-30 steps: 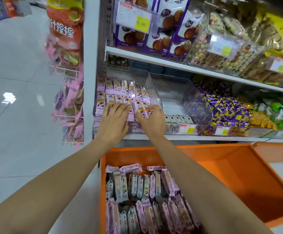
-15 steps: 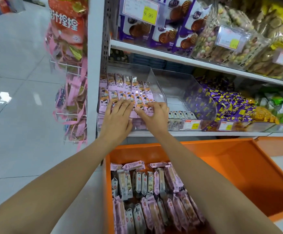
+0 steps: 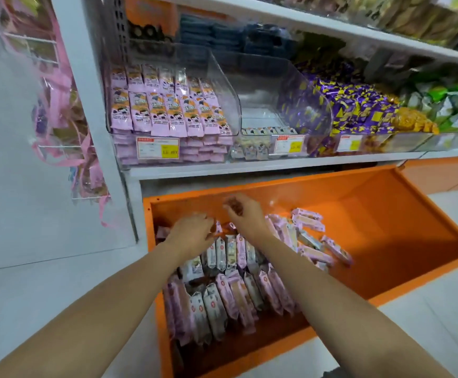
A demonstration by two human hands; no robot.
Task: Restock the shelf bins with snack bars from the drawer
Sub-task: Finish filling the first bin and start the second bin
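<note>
The orange drawer (image 3: pixel 386 192) is pulled out below the shelf. Several pink and white snack bars (image 3: pixel 230 296) lie in rows in its left half, with loose ones at the right (image 3: pixel 309 241). My left hand (image 3: pixel 192 233) is down at the back of the drawer, its bent fingertips on the bars there; whether it grips one is unclear. Just to its right my right hand (image 3: pixel 245 214) hovers over the bars with loosely curled fingers and nothing visible in it. Above, the clear left shelf bin (image 3: pixel 222 77) is packed with rows of the same pink bars (image 3: pixel 167 113).
The middle clear bin (image 3: pixel 263 118) holds only a few small packs at its front. Purple candies (image 3: pixel 353 105) and green packs (image 3: pixel 454 105) fill the bins to the right. Pink hanging packs (image 3: pixel 58 105) dangle off the shelf end at left, over a pale tiled floor (image 3: pixel 17 214).
Both hands have left the bars in the left shelf bin and dropped into the drawer. The camera has tilted down.
</note>
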